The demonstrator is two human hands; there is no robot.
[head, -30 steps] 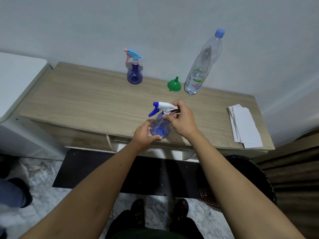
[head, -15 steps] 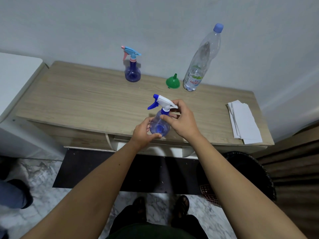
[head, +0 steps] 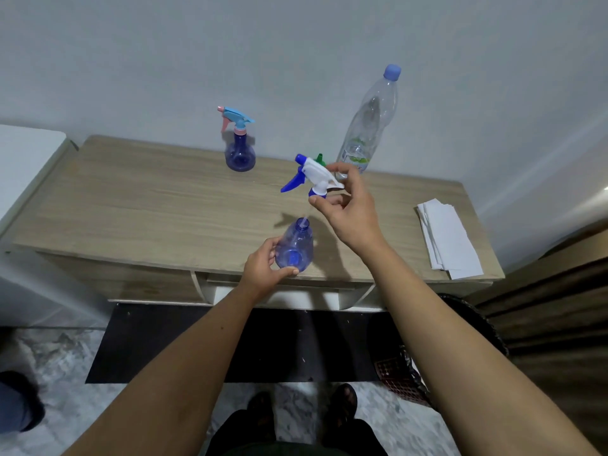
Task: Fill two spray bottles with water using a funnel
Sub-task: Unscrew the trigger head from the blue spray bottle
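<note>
Table (head: 164, 205) matt wood grain; spray bottle (head: 294, 248) glossy translucent plastic.

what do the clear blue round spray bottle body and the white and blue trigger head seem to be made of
Clear blue round spray bottle body: looks like thin glossy tinted plastic; the table shows through it.
White and blue trigger head: seems opaque moulded plastic with a smooth, slightly shiny finish; its thin dip tube looks translucent.

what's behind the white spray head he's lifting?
Behind the white spray head, held by the right hand, a green funnel shows only its tip; the rest is covered. The water bottle's base is partly hidden by the fingers.
</note>
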